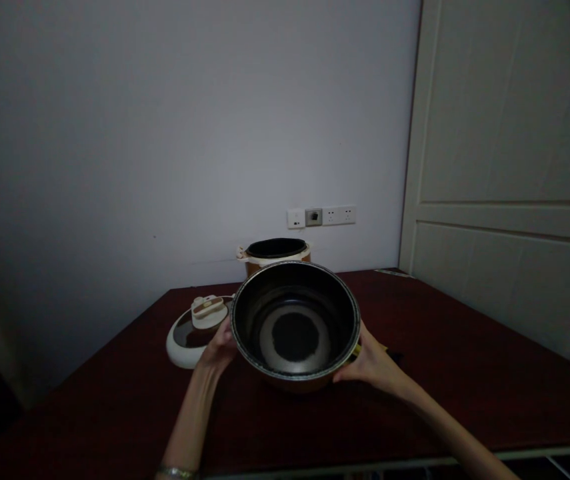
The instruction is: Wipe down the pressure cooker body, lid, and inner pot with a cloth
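Between my two hands is a round dark cooking pot (295, 333), tipped so that its inside faces me. The inner bottom has a pale worn ring around a dark centre. My left hand (221, 345) grips the pot's left side, its fingertips hidden behind the wall. On the other side my right hand (372, 359) is closed on the pot's lower right, close to a yellowish piece. Just beyond the pot stands a cooker base (277, 250) with a cream rim and a dark opening. A white-rimmed lid (183, 350) with a cream and brown handle lies left of my left hand.
The dark red table (465, 373) reaches back to a pale wall (265, 120). Several socket plates (335, 215) sit on that wall. A panelled white door (505, 147) borders the right side. Partly behind my right hand lies a small dark and yellow item (395, 357).
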Demonstrator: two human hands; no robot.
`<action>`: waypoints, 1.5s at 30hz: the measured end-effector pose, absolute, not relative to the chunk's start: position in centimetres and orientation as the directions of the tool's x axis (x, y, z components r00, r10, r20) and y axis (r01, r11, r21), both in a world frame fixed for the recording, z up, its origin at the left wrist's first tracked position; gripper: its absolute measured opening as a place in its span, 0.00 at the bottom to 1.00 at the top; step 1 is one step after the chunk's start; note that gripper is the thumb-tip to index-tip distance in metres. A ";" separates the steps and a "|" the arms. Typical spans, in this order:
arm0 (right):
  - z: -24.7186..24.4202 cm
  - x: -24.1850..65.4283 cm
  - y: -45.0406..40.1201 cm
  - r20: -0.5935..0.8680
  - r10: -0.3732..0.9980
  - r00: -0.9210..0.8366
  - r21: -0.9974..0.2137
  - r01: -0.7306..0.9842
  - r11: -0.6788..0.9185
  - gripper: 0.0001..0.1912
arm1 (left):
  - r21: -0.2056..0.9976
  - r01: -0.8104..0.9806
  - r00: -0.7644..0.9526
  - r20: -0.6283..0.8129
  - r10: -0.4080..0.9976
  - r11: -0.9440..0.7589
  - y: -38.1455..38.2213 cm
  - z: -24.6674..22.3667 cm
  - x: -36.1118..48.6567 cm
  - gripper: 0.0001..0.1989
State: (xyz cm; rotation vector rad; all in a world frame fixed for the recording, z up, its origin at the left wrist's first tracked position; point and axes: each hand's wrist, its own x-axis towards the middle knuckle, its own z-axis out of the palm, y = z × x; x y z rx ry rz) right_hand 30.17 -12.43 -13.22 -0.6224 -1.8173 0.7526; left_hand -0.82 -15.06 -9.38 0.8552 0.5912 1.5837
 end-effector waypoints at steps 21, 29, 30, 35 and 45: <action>-14.8 29.0 -13.1 0.607 0.760 -0.234 -0.782 -0.002 0.624 0.61 | 0.788 -0.596 -0.118 0.102 0.988 -0.153 -15.4 -5.8 1.2 0.15; -11.8 30.6 -13.5 0.552 0.752 -0.360 -0.768 0.131 0.627 0.58 | 0.781 -0.584 -0.264 0.074 0.962 -0.220 -15.4 -5.3 2.9 0.09; -11.2 30.7 -13.7 0.507 0.760 -0.407 -0.813 0.069 0.579 0.55 | 0.769 -0.588 -0.294 0.084 0.952 -0.249 -15.4 -5.3 3.1 0.09; -8.1 29.8 -14.4 0.367 0.837 -0.405 -0.926 -0.249 0.285 0.38 | 0.732 -0.585 -0.320 0.187 0.929 -0.350 -15.6 -4.7 3.9 0.13; -6.2 26.1 -12.2 0.371 0.929 0.016 -0.819 -0.467 0.335 0.23 | 0.639 -0.631 -0.501 0.098 0.860 -0.440 -15.0 -4.7 6.7 0.15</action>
